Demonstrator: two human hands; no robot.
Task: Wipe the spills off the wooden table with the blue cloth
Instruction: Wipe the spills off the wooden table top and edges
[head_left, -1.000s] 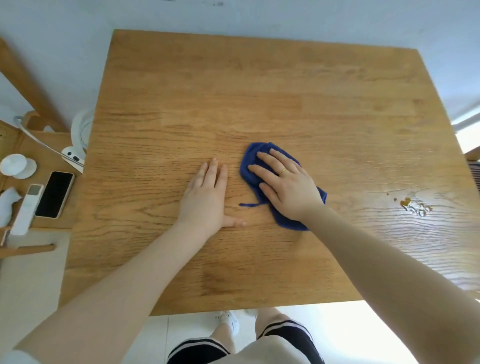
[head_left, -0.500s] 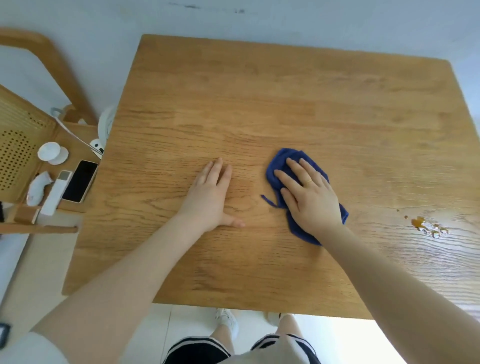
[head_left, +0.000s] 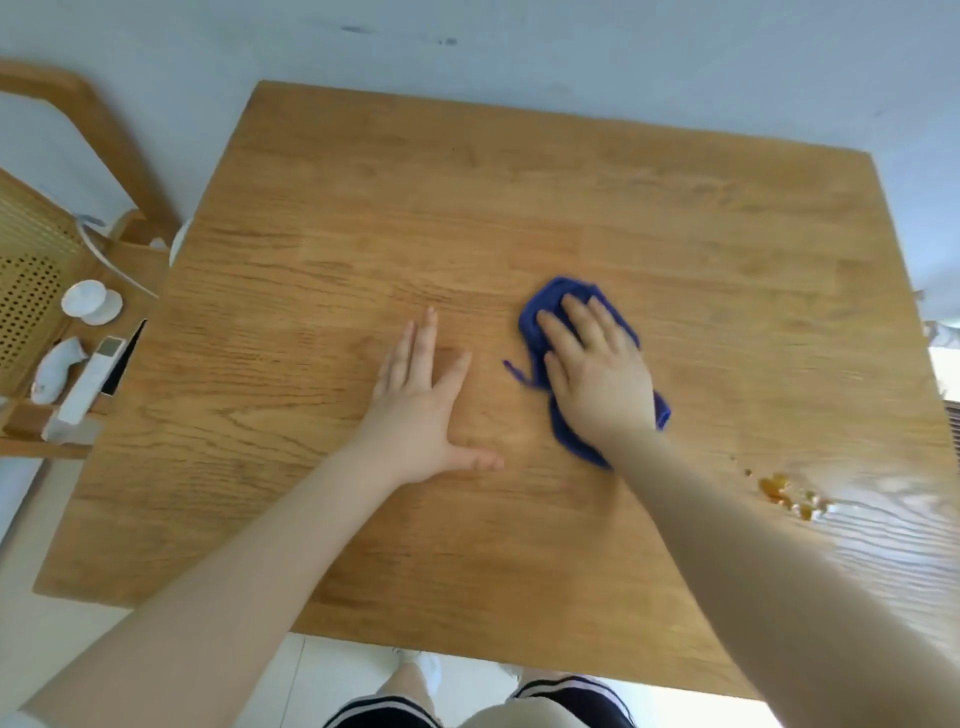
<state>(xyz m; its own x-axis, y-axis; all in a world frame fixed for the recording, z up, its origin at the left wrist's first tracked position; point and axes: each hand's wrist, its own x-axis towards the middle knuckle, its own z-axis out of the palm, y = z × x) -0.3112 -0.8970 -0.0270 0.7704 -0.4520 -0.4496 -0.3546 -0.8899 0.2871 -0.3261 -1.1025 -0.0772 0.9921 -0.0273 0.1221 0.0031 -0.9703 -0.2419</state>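
A crumpled blue cloth (head_left: 545, 306) lies near the middle of the wooden table (head_left: 467, 197). My right hand (head_left: 597, 369) presses flat on top of it, fingers spread, covering most of it. My left hand (head_left: 421, 410) rests flat on the bare wood just left of the cloth, fingers apart, holding nothing. A small brown spill (head_left: 784, 493) with scattered droplets sits near the table's right edge, to the right of my right forearm and apart from the cloth.
A wooden chair (head_left: 78, 171) stands at the table's left side. On its seat lie a white remote (head_left: 85, 384), a dark phone (head_left: 124, 358), a small white dish (head_left: 91, 301) and a white fish-shaped piece (head_left: 54, 369). My legs show below the table's near edge.
The cloth under my right hand has slid to the right, away from my left hand and closer to the brown spill. My left hand has stayed flat in place. The view has shifted.
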